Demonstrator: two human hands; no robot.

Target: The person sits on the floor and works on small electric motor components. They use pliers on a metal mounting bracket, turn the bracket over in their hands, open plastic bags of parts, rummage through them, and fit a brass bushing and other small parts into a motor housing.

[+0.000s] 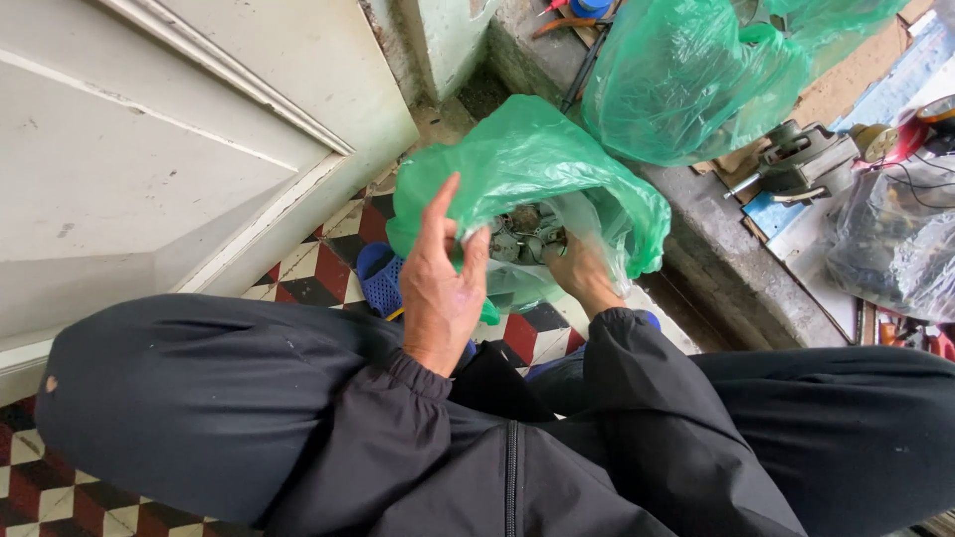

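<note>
A green plastic bag (527,159) is held open in front of my knees. My left hand (441,283) pinches the near left edge of its mouth, fingers raised. My right hand (582,270) reaches into the opening, its fingers partly hidden by the plastic, among several grey metal parts (522,237) that lie inside. Whether the right hand grips one of the parts cannot be told.
A second, fuller green bag (686,75) rests on a concrete ledge (716,249) at the upper right. A grey motor-like part (796,159), wires and a clear bag (895,239) lie further right. A white door (149,149) stands at the left. Blue sandal (380,278) on checkered floor tiles.
</note>
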